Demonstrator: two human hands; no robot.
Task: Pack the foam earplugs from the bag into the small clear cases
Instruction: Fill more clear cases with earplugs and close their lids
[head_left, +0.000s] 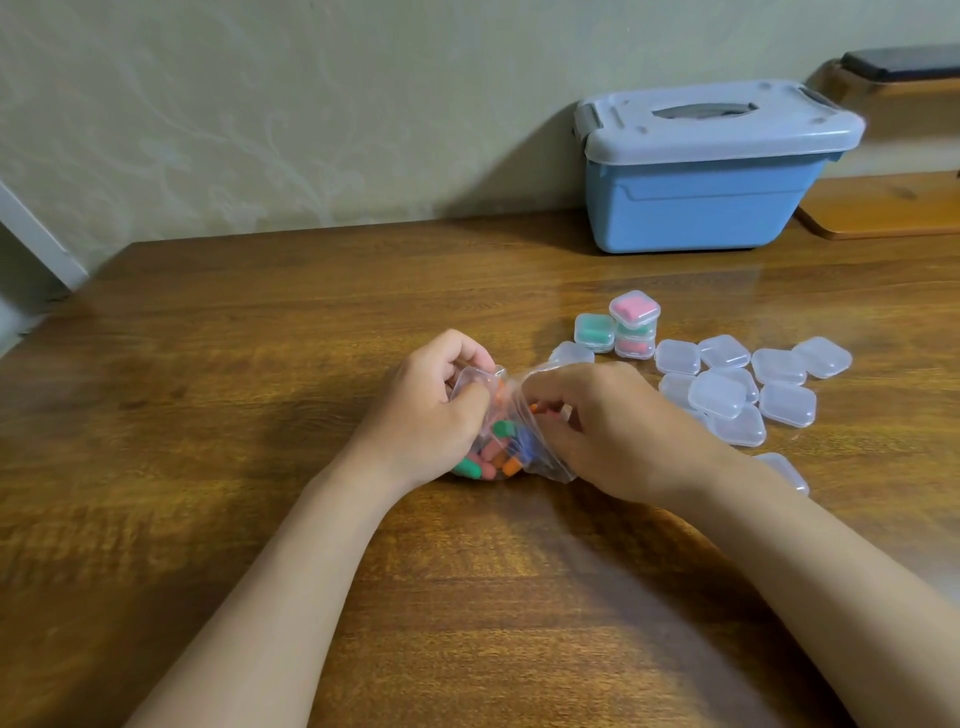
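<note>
Well, the bag (514, 415) sits on the table (234, 415) right in front of the person, roughly mid-table, clamped between both hands. It is a small clear plastic one, crumpled, with earplugs (488, 457) heaped inside: green, orange, pink and a bit of blue showing through the film.

The left hand (431, 410) has its fingers curled round the bag's left side, thumb and fingertips pinching the plastic near the top. The right hand (608, 431) pinches the opposite edge, fingers bent in toward the opening. An orange plug (533, 408) shows just by its fingertips; whether it is actually held I cannot tell. Both forearms are bare and come in low over the wood.

Just behind the right hand lies one empty case (571, 354). Further right is a loose cluster of empty cases (719, 395), lids closed, some overlapping or lying on one another. One more clear case (787, 470) peeks out beside the right forearm.

Behind those stand the filled ones: a green case (594, 331) flat on the table and, touching it, a short stack (635, 332) with a pink case (635, 310) on top, sitting slightly askew.

At the back of the table, against the wall (260, 104), is a blue box (711, 208) with a grey lid (717, 117) latched on, handle folded flat. A wooden shelf (883, 208) runs off to its right.
</note>
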